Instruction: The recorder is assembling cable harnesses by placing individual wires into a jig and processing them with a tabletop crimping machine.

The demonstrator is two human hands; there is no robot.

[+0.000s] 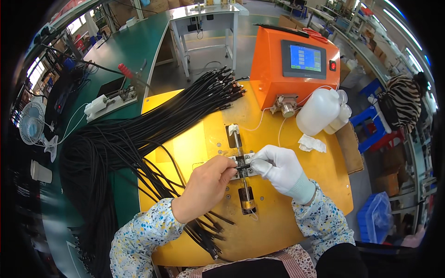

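My left hand [204,187], bare, is closed with thumb and fingers pinched at the middle of the yellow work plate [278,227]. Opposite it, my right hand [280,173] in a white glove also pinches. Between the fingertips runs a short stretch of black cable [242,167], held by both hands just above a small metal fixture [251,158]. The fingers partly cover that fixture, and I cannot tell whether the cable touches it. A metal rod [238,142] extends from the fixture's far side, and a brass-coloured cylinder [247,205] lies on its near side.
A thick bundle of black cables [185,109] spreads across the plate's left and the green table [132,46]. An orange machine with a screen [266,65] stands at the far right. Beside it are a white plastic bottle [317,111] and a crumpled tissue [312,143].
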